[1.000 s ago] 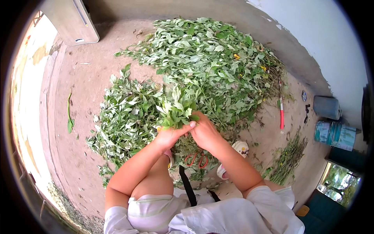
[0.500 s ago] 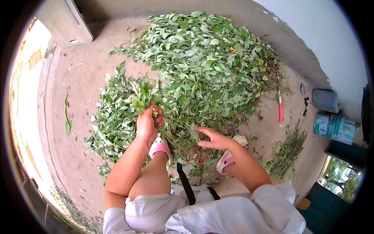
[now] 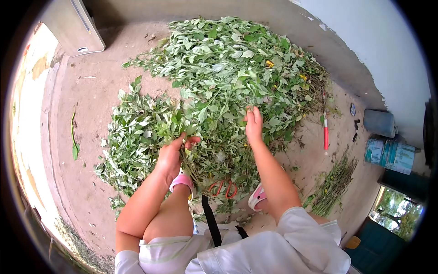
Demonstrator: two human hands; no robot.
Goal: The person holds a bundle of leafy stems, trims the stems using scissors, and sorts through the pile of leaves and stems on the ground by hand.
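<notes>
My left hand (image 3: 170,155) is closed round a small bunch of leafy green stems (image 3: 171,124), with leaves pointing up and away from me and stem ends hanging below. My right hand (image 3: 254,127) is reached out over the large pile of cut leafy plants (image 3: 219,59), its thumb and fingers pinching a leafy stem, slightly blurred. Between my feet lie scissors with red-orange handles (image 3: 222,188), their blades hidden under leaves. A second heap of leafy stems (image 3: 132,132) lies under and left of my left hand.
At the right are a bundle of thin bare stems (image 3: 335,185), a red-handled tool (image 3: 325,137), a blue-grey container (image 3: 380,123) and a paint-stained bucket (image 3: 390,154). A light panel-like object (image 3: 75,32) stands at the upper left. A wall (image 3: 351,50) borders the pile.
My right hand has moved from near the scissors, fingers apart, up and away to the large pile, where it now pinches a stem. My left hand keeps its bunch, slightly lower.
</notes>
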